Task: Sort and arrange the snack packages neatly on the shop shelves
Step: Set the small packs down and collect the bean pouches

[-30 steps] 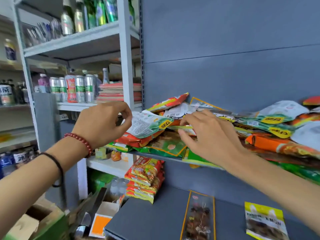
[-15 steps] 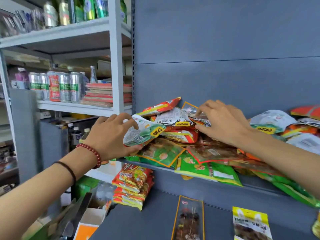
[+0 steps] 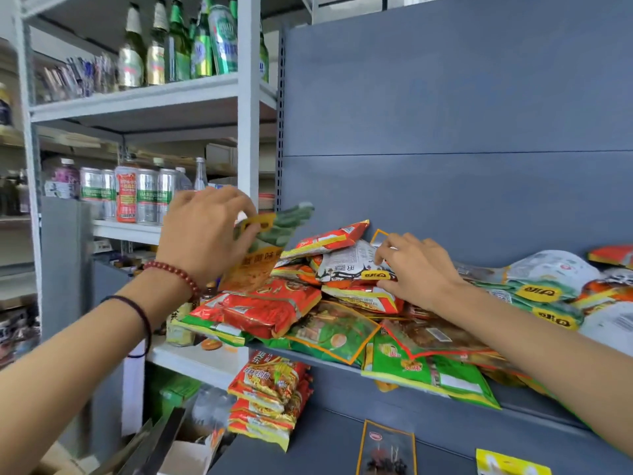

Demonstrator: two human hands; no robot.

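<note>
Pinching a blurry green-and-orange packet (image 3: 274, 231) in the left hand (image 3: 205, 234), held up just above the left end of the snack pile (image 3: 267, 310). Gripping a white packet (image 3: 349, 265) right on top of the pile with the right hand (image 3: 418, 272), thumb under, fingers over. Just below the pile, stacked red noodle packs (image 3: 270, 389). Off to its left, drink cans (image 3: 137, 197).

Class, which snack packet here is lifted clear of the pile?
The orange-and-green packet pinched in the left hand: it alone hangs in the air, while the rest lie heaped on the grey shelf.
</note>
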